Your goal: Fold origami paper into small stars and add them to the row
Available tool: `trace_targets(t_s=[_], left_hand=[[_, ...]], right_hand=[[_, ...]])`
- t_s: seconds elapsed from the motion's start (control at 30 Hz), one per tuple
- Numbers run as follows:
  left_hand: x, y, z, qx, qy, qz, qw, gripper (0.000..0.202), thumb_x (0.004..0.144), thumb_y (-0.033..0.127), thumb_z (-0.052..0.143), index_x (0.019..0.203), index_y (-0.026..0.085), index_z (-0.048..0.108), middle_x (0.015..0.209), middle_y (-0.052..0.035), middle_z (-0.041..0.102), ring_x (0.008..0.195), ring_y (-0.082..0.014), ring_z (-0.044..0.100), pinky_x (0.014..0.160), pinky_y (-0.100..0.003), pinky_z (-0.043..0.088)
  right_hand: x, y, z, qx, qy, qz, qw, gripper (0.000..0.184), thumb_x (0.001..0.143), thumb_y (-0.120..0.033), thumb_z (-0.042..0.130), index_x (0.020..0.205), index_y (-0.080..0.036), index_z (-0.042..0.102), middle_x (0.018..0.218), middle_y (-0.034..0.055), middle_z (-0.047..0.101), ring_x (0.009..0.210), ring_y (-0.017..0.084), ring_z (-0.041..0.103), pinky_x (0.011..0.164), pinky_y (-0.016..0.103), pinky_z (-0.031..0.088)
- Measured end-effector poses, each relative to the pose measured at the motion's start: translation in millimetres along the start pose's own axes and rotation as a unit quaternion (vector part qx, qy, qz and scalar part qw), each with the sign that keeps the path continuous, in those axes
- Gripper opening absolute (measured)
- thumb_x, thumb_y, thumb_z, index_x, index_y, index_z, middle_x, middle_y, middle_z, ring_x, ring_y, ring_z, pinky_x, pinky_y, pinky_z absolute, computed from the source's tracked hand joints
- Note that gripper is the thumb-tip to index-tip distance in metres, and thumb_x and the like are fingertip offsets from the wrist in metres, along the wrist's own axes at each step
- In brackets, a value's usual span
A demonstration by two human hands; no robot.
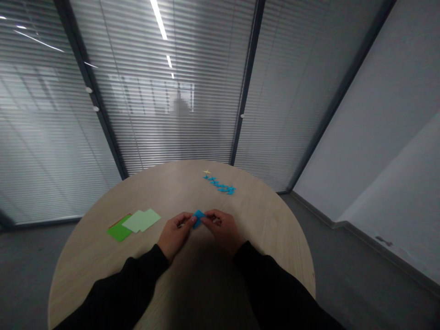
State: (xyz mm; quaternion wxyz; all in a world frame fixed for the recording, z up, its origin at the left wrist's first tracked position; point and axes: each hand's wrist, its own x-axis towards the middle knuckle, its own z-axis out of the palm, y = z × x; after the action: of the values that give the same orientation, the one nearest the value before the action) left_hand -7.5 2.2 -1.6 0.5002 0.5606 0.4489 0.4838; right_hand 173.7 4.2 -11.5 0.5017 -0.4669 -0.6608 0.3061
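Note:
A small piece of folded blue paper (pixel 198 218) is pinched between my left hand (pixel 174 231) and my right hand (pixel 223 230), just above the middle of the table. Both hands hold it with their fingertips, and the fingers hide part of it. Farther away lies a row of several small blue folded paper shapes (pixel 220 185), with a tiny yellow paper star (pixel 206 172) at its far end. To the left of my left hand are a dark green paper square (pixel 118 232) and pale green paper squares (pixel 141 220), with an orange paper edge (pixel 119 221) beneath them.
Everything lies on a round light wood table (pixel 172 188), whose far edge curves close to a glass partition (pixel 161 114) with closed blinds. A blurred figure (pixel 180 105) shows behind the glass. A grey wall (pixel 364 114) stands at the right above a grey floor (pixel 343 275).

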Motion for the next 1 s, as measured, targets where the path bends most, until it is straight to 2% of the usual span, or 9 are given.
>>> trace_targets(t_s=[0.13, 0.33, 0.47, 0.57, 0.67, 0.83, 1.0], left_hand=[[-0.2, 2.5, 0.3, 0.050, -0.008, 0.030, 0.998, 0.037, 0.076, 0.049, 0.074, 0.097, 0.018, 0.076, 0.083, -0.0063, 0.075, 0.068, -0.0179, 0.063, 0.063, -0.028, 0.046], [-0.7, 3.7, -1.5, 0.096, 0.004, 0.035, 0.995, 0.031, 0.076, 0.049, 0.071, 0.079, 0.018, 0.074, 0.069, -0.0036, 0.071, 0.057, -0.0167, 0.057, 0.057, -0.028, 0.041], [-0.3, 0.7, -2.2, 0.122, 0.002, 0.044, 0.992, 0.031, 0.079, 0.049, 0.069, 0.084, 0.019, 0.074, 0.068, -0.0028, 0.070, 0.055, -0.0164, 0.054, 0.057, -0.028, 0.040], [0.2, 1.1, -4.6, 0.158, 0.014, 0.088, 0.983, 0.027, 0.082, 0.045, 0.068, 0.091, 0.021, 0.077, 0.080, -0.0054, 0.074, 0.066, -0.0197, 0.060, 0.066, -0.030, 0.044], [0.7, 3.3, -7.0, 0.173, 0.026, 0.120, 0.977, 0.022, 0.082, 0.042, 0.068, 0.081, 0.022, 0.076, 0.082, -0.0069, 0.075, 0.075, -0.0223, 0.063, 0.074, -0.033, 0.046], [1.2, 3.6, -5.1, 0.139, 0.025, 0.100, 0.985, 0.026, 0.083, 0.045, 0.066, 0.079, 0.020, 0.071, 0.075, -0.0053, 0.073, 0.068, -0.0203, 0.062, 0.068, -0.031, 0.045], [0.6, 3.4, -2.2, 0.114, -0.035, 0.038, 0.992, 0.034, 0.079, 0.052, 0.069, 0.077, 0.018, 0.069, 0.064, -0.0003, 0.064, 0.054, -0.0144, 0.051, 0.055, -0.026, 0.038]], right_hand=[[0.1, 0.7, 0.3, -0.023, 0.000, -0.006, 1.000, 0.018, 0.084, -0.035, 0.069, 0.088, -0.018, 0.073, 0.076, 0.0023, 0.070, 0.062, 0.013, 0.060, 0.056, 0.024, 0.045], [-0.7, -4.0, -0.3, -0.044, -0.021, -0.031, 0.998, 0.015, 0.084, -0.033, 0.069, 0.084, -0.018, 0.071, 0.077, 0.0021, 0.069, 0.062, 0.012, 0.057, 0.057, 0.023, 0.044], [0.5, -3.6, -1.8, -0.058, -0.030, -0.043, 0.997, 0.015, 0.085, -0.032, 0.067, 0.083, -0.018, 0.070, 0.078, 0.0018, 0.068, 0.063, 0.012, 0.056, 0.058, 0.023, 0.043], [0.8, -3.7, -2.4, -0.063, -0.041, -0.058, 0.995, 0.014, 0.085, -0.032, 0.068, 0.082, -0.018, 0.069, 0.075, 0.0007, 0.065, 0.062, 0.012, 0.055, 0.058, 0.023, 0.042], [0.1, -5.2, -2.3, -0.063, -0.039, -0.062, 0.995, 0.014, 0.083, -0.031, 0.069, 0.080, -0.018, 0.068, 0.073, -0.0001, 0.064, 0.061, 0.012, 0.054, 0.057, 0.023, 0.041], [-0.3, -5.9, -1.4, -0.046, -0.044, -0.066, 0.996, 0.017, 0.086, -0.035, 0.067, 0.081, -0.019, 0.068, 0.075, -0.0001, 0.063, 0.064, 0.012, 0.055, 0.058, 0.023, 0.042], [0.3, -5.4, -1.9, -0.027, -0.020, -0.038, 0.999, 0.022, 0.089, -0.035, 0.062, 0.077, -0.018, 0.065, 0.075, 0.0006, 0.062, 0.066, 0.013, 0.055, 0.059, 0.023, 0.043]])
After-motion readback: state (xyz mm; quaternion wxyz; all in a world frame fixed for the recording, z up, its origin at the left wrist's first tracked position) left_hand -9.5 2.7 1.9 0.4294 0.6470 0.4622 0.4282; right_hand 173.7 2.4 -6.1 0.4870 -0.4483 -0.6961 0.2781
